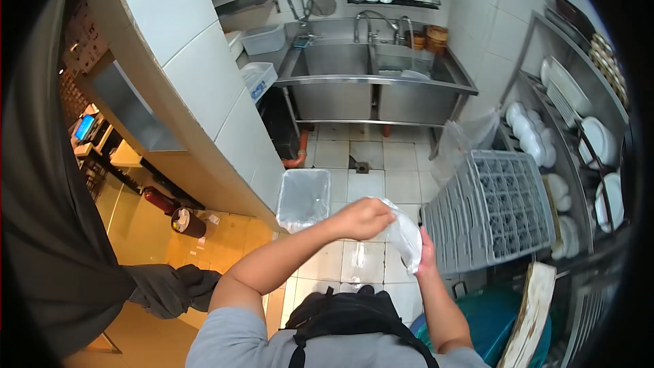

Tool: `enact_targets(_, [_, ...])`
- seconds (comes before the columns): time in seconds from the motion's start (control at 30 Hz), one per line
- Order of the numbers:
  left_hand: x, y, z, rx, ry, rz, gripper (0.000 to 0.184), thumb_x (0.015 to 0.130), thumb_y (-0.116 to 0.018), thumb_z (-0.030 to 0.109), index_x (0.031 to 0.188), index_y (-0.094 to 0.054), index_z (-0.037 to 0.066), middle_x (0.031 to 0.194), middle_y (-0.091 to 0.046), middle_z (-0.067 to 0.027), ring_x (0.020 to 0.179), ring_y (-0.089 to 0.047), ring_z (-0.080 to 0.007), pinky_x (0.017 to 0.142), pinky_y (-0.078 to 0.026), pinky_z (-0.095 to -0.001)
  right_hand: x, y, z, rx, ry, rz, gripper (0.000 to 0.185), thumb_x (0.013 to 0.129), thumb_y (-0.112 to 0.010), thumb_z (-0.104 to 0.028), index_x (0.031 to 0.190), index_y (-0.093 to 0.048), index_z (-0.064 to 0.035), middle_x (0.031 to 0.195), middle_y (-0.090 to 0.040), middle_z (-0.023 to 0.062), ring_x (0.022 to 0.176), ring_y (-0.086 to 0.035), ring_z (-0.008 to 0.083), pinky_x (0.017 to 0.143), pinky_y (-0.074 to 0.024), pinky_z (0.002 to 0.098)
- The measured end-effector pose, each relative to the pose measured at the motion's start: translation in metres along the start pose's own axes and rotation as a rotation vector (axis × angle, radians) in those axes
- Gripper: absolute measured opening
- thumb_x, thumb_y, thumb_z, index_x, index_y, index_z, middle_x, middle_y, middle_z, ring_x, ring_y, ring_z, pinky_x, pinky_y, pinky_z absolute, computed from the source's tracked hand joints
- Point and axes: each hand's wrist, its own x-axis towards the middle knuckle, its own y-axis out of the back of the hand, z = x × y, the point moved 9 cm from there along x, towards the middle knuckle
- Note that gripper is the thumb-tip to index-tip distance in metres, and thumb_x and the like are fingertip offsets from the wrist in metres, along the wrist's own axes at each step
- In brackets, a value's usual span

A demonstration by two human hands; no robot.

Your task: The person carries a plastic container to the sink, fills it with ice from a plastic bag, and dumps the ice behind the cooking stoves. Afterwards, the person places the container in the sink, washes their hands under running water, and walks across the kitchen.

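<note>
A crumpled white plastic bag is stretched between my two hands, above the tiled floor. My left hand is closed, its fingers pinching the bag's upper left end. At the lower right end, my right hand grips the bag's edge; some of its fingers are hidden behind the bag. Just beyond my left forearm stands a bin lined with a clear bag. A stack of grey dish racks is close to the right of my right hand.
A steel double sink stands against the back wall. Shelves with white dishes line the right side. A wooden plank leans near a teal plastic covering. On the left are a tiled wall edge and a knotted dark curtain.
</note>
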Motion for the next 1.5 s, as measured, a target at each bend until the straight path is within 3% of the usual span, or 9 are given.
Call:
enact_targets(0.07, [0.014,0.038,-0.029,0.013,0.202,0.043,0.039,0.091,-0.050,0.027,0.065,-0.053,-0.001,0.052,-0.051,-0.0067,0.050,-0.049,-0.0156,0.053,-0.042,-0.0344,0.057,-0.016,-0.016,-0.045,-0.067,-0.022,0.055,0.096,-0.040,-0.041,0.132,-0.043,0.0012,0.129,-0.053,0.0166,0.116,-0.054,0.0299,0.101,-0.0412,0.0414])
enact_targets(0.23, [0.045,0.144,-0.088,0.012,0.538,0.173,0.039,0.092,-0.050,0.027,0.062,-0.054,0.003,0.050,-0.051,-0.0039,0.043,-0.050,-0.0125,0.042,-0.042,-0.0295,0.191,-0.090,-0.032,-0.160,-0.192,-0.096,0.053,0.096,-0.043,-0.041,0.129,-0.047,-0.0009,0.125,-0.056,0.0148,0.111,-0.056,0.0294,0.098,-0.0433,0.0413])
enact_targets(0.63, [0.158,0.390,-0.225,-0.043,0.680,0.361,0.039,0.089,-0.050,0.024,0.057,-0.050,0.003,0.045,-0.047,-0.0039,0.037,-0.045,-0.0124,0.038,-0.037,-0.0278,0.465,-0.220,-0.053,-0.159,-0.400,-0.239,0.041,0.093,-0.051,-0.038,0.118,-0.057,-0.0054,0.108,-0.065,0.0096,0.091,-0.065,0.0234,0.076,-0.0553,0.0352])
enact_targets(0.7, [0.181,0.419,-0.246,-0.033,0.707,0.373,0.038,0.089,-0.050,0.024,0.057,-0.050,0.003,0.045,-0.047,-0.0041,0.037,-0.045,-0.0124,0.037,-0.037,-0.0275,0.488,-0.244,-0.073,-0.352,-0.288,-0.007,0.035,0.090,-0.053,-0.044,0.104,-0.061,-0.0138,0.078,-0.069,0.0013,0.051,-0.064,0.0184,0.032,-0.0475,0.0299])
enact_targets(0.77, [0.197,0.446,-0.266,-0.016,0.734,0.411,0.037,0.089,-0.051,0.024,0.058,-0.051,0.004,0.045,-0.047,-0.0045,0.036,-0.044,-0.0126,0.036,-0.036,-0.0276,0.554,-0.237,-0.082,-0.359,-0.342,-0.101,0.038,0.089,-0.053,-0.046,0.107,-0.062,-0.0126,0.083,-0.069,0.0027,0.056,-0.065,0.0186,0.036,-0.0488,0.0298])
enact_targets(0.83, [0.206,0.471,-0.293,-0.032,0.746,0.481,0.037,0.089,-0.051,0.024,0.059,-0.051,0.004,0.045,-0.047,-0.0045,0.036,-0.044,-0.0126,0.036,-0.036,-0.0279,0.604,-0.253,-0.083,-0.264,-0.439,-0.314,0.047,0.093,-0.051,-0.039,0.120,-0.055,-0.0010,0.111,-0.064,0.0134,0.096,-0.064,0.0262,0.083,-0.0528,0.0380])
enact_targets(0.87, [0.207,0.483,-0.306,-0.042,0.748,0.520,0.037,0.089,-0.051,0.024,0.059,-0.051,0.004,0.046,-0.047,-0.0046,0.036,-0.044,-0.0126,0.036,-0.036,-0.0281,0.627,-0.256,-0.085,-0.276,-0.463,-0.277,0.050,0.093,-0.051,-0.040,0.122,-0.053,0.0003,0.114,-0.062,0.0149,0.099,-0.063,0.0281,0.087,-0.0512,0.0389])
enact_targets(1.33, [0.078,0.643,-0.426,-0.047,0.896,1.382,0.042,0.092,-0.048,0.025,0.060,-0.054,-0.002,0.049,-0.052,-0.0095,0.038,-0.051,-0.0197,0.042,-0.041,-0.0360,0.879,-0.441,0.052,-0.612,-0.730,-0.558,0.044,0.090,-0.052,-0.023,0.124,-0.048,0.0032,0.114,-0.061,0.0186,0.099,-0.062,0.0312,0.088,-0.0516,0.0414])
enact_targets(1.5, [0.023,0.672,-0.481,0.007,0.998,1.617,0.046,0.093,-0.044,0.027,0.061,-0.055,-0.003,0.050,-0.055,-0.0105,0.043,-0.055,-0.0212,0.051,-0.045,-0.0381,0.942,-0.479,0.117,-0.736,-0.700,-0.572,0.035,0.087,-0.056,-0.015,0.116,-0.052,0.0039,0.106,-0.063,0.0177,0.089,-0.064,0.0312,0.075,-0.0548,0.0413])
